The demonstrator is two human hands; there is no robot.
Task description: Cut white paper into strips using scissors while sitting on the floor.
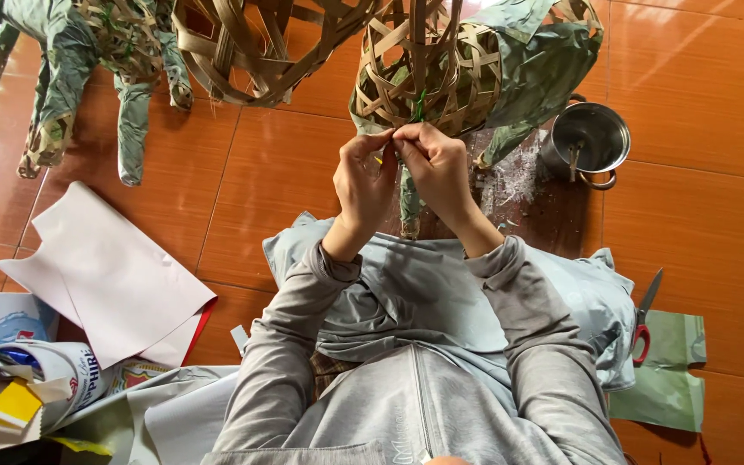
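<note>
Both hands meet at the lower edge of a woven bamboo frame [428, 73] that stands on the orange tiled floor [699, 95], partly wrapped in green paper. The left hand [363, 185] and the right hand [439, 168] are fingertip to fingertip, each grip pinched shut on a thin green tie [419, 108] that runs up against the frame's strips; how much of the tie each hand holds is too small to tell. The sleeves are grey, and pale cloth lies over the lap just below the frame.

Taking the frame as the landmark — to its right, near it, stands a small steel pot [592, 138] with something upright inside, and whitish smears mark the floor between the two. Further right and nearer the person, red-handled scissors [645, 314] rest on a sheet of green paper [665, 379]. To the frame's left sits an open bamboo frame [251, 47], bare of paper, and beyond that a paper-covered figure [71, 69] with leg-like parts spread on the tiles. Well below and left of the frame lie white paper sheets [109, 275] and a heap of mixed paper scraps.
</note>
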